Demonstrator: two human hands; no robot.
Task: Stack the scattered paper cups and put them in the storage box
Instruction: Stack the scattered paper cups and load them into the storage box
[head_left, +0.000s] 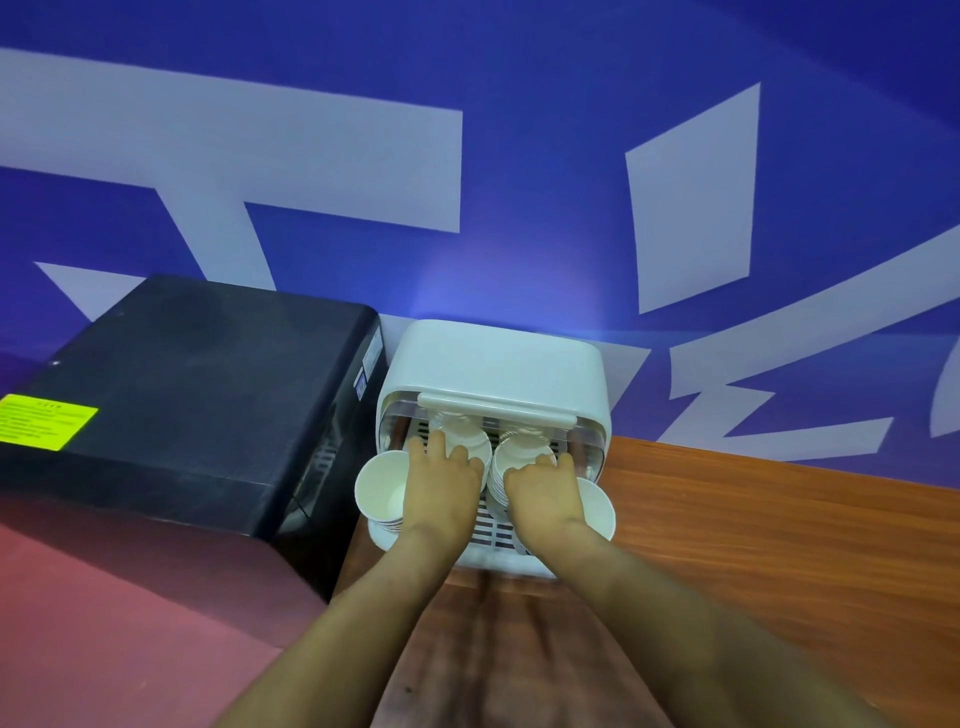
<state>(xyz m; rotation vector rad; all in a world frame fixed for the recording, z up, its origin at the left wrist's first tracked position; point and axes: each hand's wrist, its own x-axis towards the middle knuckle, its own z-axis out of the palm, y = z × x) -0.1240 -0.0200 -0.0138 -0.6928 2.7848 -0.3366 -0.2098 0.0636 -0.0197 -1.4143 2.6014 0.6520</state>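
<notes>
A white storage box (493, 358) stands against the wall with its front lid raised. Inside lie stacks of white paper cups. My left hand (441, 483) grips one stack (470, 441) on the left inside the box. My right hand (545, 491) grips another stack (511, 457) beside it. A further cup stack (382, 493) stands at the box's left front edge, mouth toward me. One more cup (597, 506) shows at the right front edge, partly hidden by my right wrist.
A big black appliance (182, 405) with a yellow label fills the left side, close to the box. The wooden tabletop (779, 545) stretches to the right and toward me. A blue wall with white markings rises right behind the box.
</notes>
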